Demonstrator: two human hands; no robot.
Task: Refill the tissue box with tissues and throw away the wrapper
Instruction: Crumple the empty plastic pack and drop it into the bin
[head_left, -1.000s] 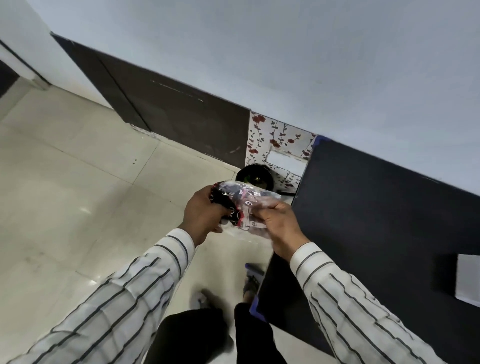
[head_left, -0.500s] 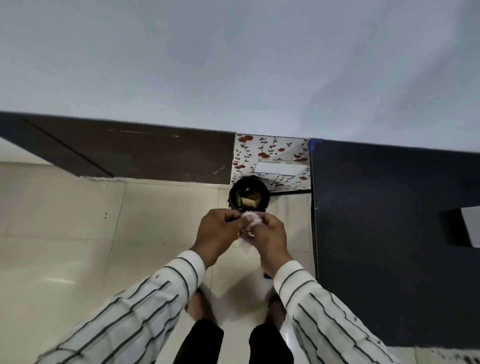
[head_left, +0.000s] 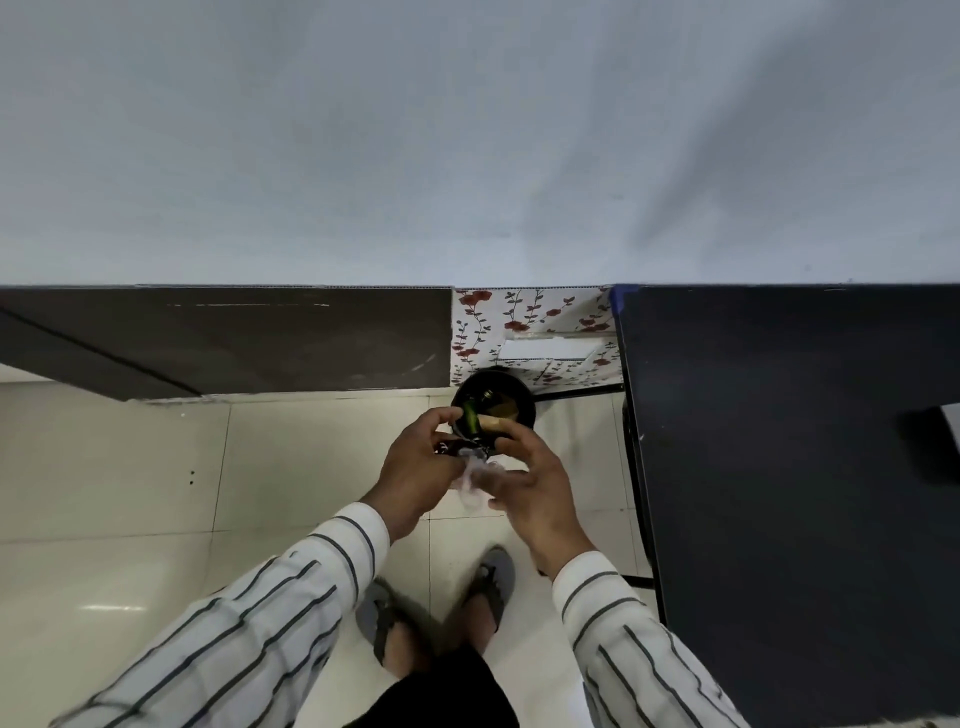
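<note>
Two hands (head_left: 470, 470), one crumpled wrapper (head_left: 475, 480), one bin (head_left: 493, 405) (round, black)

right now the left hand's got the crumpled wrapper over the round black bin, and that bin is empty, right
Not quite: the bin is not empty. The head view shows a green item and something tan already inside it. The rest holds: the left hand grips the crumpled wrapper just above the round black bin, with the right hand open beside it.

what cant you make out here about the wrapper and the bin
Head view:
- wrapper: crumpled and motion-blurred; the left hand covers part, print unreadable.
- right hand: whether it touches the wrapper, unclear.
- bin: near rim hidden by fingers; contents too small to identify.
</note>
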